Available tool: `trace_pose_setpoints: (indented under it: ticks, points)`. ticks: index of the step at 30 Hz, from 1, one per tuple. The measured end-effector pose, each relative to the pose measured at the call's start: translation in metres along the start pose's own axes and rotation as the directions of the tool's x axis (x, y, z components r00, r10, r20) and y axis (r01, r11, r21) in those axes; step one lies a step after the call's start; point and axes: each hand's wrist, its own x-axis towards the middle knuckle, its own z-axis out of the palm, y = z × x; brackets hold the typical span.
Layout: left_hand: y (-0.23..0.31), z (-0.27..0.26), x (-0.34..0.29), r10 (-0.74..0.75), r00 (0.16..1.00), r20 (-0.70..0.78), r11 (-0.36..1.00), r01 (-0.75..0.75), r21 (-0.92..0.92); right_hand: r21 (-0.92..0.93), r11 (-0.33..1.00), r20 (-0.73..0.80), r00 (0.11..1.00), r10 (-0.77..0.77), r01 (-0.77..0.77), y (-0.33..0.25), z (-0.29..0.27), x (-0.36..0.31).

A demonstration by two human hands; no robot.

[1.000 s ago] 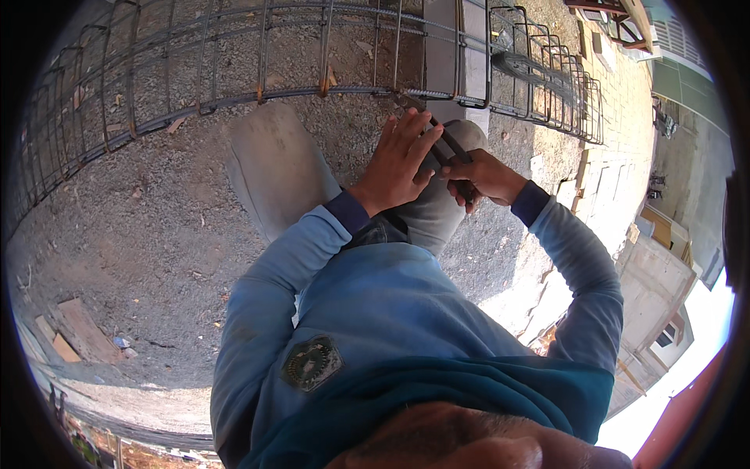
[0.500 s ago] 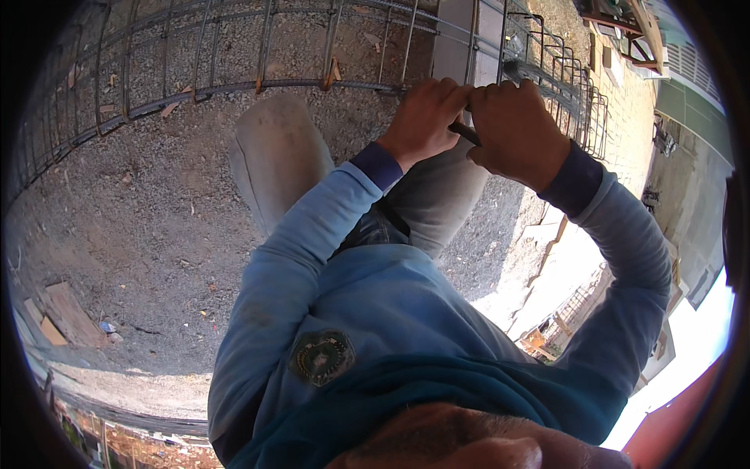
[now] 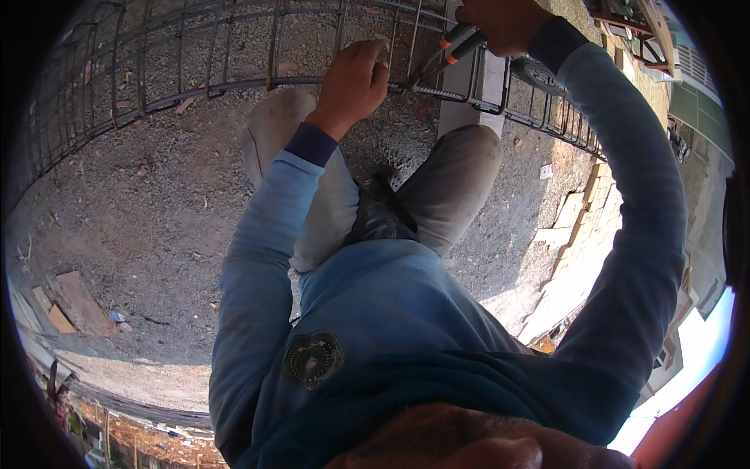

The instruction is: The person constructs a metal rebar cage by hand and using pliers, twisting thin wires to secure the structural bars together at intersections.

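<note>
My right hand [image 3: 504,23] is closed round the handles of pliers [image 3: 455,52], which are dark with orange bands. Their jaws point down and left, meeting a long bar of the rebar cage [image 3: 312,80] where an upright stirrup crosses it. Left of the jaws, my left hand [image 3: 353,87] is raised in front of the cage with its fingers curled together. Whether anything is pinched in them cannot be made out. A pale flat board or beam [image 3: 459,109] lies behind the bars, below the pliers.
The cage runs across the far side, bending toward both rims. My knees [image 3: 461,164] are bent just below it. Gravelly ground [image 3: 172,234] spreads to the left, with wood scraps [image 3: 82,301] lying on it. Planks [image 3: 574,211] lie in sunlight at the right.
My hands were together at the bar; now they are apart. The left has moved left, the right up and away, and the pliers' handles and jaws now show. My knees have shifted.
</note>
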Motion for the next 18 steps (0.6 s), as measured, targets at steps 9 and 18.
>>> trace_pose_setpoints:
  ticks: [9,18]
  points:
    - [0.021,0.009,-0.034,0.170,0.935,0.311,0.943,-0.246,0.224,0.871,0.096,0.456,0.865,0.210,-0.482,-0.173,0.084,-0.102]
    - [0.068,0.071,-0.043,0.349,0.886,0.303,0.934,-0.356,-0.034,0.856,-0.120,0.490,0.863,-0.121,-0.503,-0.125,0.055,-0.084]
